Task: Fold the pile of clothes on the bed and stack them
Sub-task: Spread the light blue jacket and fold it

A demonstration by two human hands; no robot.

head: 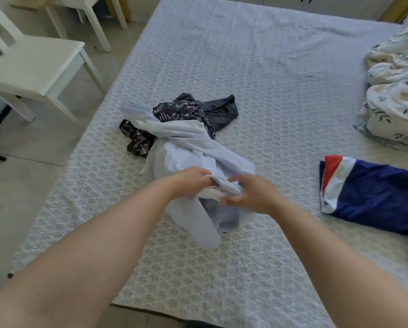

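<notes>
Lengthwise, pale garment [188, 147] toward viewer.

I stand at the near edge of the bed [257, 79]. A pile of clothes [174, 129] lies on the bed, just left of its middle. My left hand [191, 181] and right hand [250, 195] meet on the near end of that pile, gripping a garment [193, 157]. Right of the pile, well apart, lies a folded garment [368, 195]. Farther right and behind it sits a bunched duvet [397, 79]. Left of the bed, on the floor, stands a chair [32, 65].
</notes>
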